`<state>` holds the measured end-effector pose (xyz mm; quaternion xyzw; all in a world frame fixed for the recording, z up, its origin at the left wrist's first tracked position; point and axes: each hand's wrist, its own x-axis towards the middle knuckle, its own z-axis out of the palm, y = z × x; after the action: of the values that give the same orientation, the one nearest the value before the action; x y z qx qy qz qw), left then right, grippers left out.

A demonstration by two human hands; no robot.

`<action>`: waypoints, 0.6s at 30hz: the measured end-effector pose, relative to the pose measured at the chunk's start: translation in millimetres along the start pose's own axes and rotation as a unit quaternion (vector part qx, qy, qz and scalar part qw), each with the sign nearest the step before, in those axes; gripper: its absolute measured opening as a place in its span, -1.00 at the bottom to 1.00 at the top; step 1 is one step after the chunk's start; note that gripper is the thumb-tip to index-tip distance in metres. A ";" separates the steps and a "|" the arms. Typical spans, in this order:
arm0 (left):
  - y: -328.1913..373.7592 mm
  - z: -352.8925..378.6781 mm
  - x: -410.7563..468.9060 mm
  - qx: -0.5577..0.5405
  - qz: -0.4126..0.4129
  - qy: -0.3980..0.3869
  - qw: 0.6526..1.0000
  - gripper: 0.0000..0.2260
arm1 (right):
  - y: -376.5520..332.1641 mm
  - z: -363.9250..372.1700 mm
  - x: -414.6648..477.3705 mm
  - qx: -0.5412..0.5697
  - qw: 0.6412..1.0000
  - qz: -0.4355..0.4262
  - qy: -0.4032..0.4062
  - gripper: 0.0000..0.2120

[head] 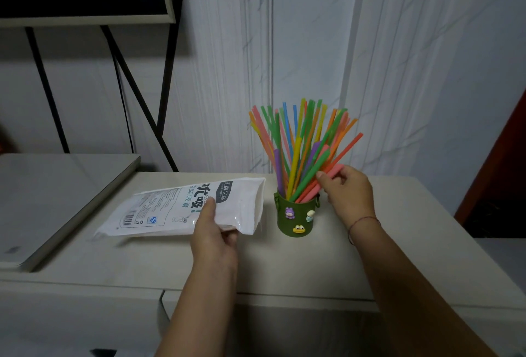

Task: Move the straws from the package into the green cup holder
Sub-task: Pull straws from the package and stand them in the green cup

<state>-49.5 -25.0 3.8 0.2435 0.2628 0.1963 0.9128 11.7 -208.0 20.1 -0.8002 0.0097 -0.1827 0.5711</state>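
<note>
A green cup holder [296,218] with small cartoon figures on its side stands on the beige tabletop [284,265]. Several coloured straws [301,143] stand fanned out in it. My right hand [347,194] is just right of the holder, thumb and fingers pinched on a few pink and orange straws that lean to the right with their lower ends in the cup. My left hand [213,231] grips the lower edge of the white plastic straw package [182,208], which lies flat to the left of the holder and looks flattened.
A closed grey laptop [51,200] lies at the left of the table. A black metal shelf frame [133,86] stands behind it. The white panelled wall [313,57] is close behind the holder. The table's front edge [256,297] runs below my forearms.
</note>
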 end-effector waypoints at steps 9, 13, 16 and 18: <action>3.4 -0.5 -2.7 0.022 0.028 -0.005 0.999 -0.86 | -1.4 -7.1 -21.1 0.018 0.962 0.188 -0.199 -0.72; 5.0 1.9 -9.9 0.050 0.087 -0.021 0.995 -0.83 | -9.9 -8.5 -36.4 0.076 0.904 0.285 -0.309 -0.78; 4.7 3.0 -16.5 0.086 0.147 -0.037 0.985 -0.85 | -18.1 6.8 -48.0 0.237 0.838 0.360 -0.335 -0.75; 3.4 3.4 -19.9 0.121 0.195 -0.049 0.972 -0.83 | -19.0 21.2 -55.1 0.350 0.777 0.405 -0.331 -0.69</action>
<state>-64.1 -33.1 15.8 0.4084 0.1865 0.3252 0.8322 -37.0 -169.7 16.1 -0.4785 0.0785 0.3512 0.8010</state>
